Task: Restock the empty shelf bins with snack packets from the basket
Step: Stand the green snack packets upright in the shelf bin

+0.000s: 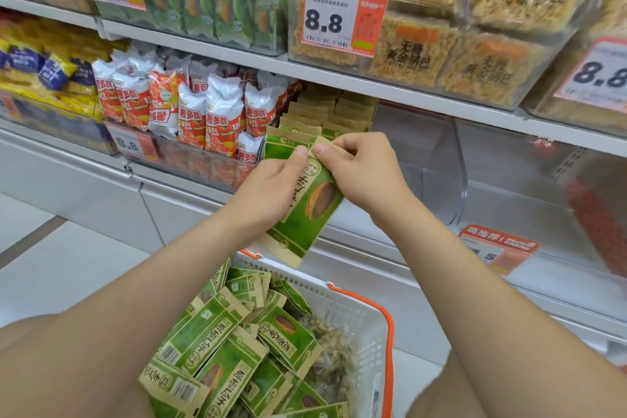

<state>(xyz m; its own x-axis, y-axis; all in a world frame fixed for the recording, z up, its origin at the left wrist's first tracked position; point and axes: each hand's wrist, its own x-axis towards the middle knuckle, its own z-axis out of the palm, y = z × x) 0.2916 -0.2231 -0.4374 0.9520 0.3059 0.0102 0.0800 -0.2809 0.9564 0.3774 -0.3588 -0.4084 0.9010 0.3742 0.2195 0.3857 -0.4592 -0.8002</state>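
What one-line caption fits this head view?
Both hands hold green sunflower-seed packets above the white basket, before a partly filled shelf bin.

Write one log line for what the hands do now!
left hand + right hand: hold green packet | basket: full | bin: part-filled

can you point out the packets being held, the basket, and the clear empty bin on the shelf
held green packets (305, 210), head view, on the seed picture on the front packet
basket (346, 304), head view, on its white slotted wall
empty clear bin (437, 163), head view, on its transparent side wall
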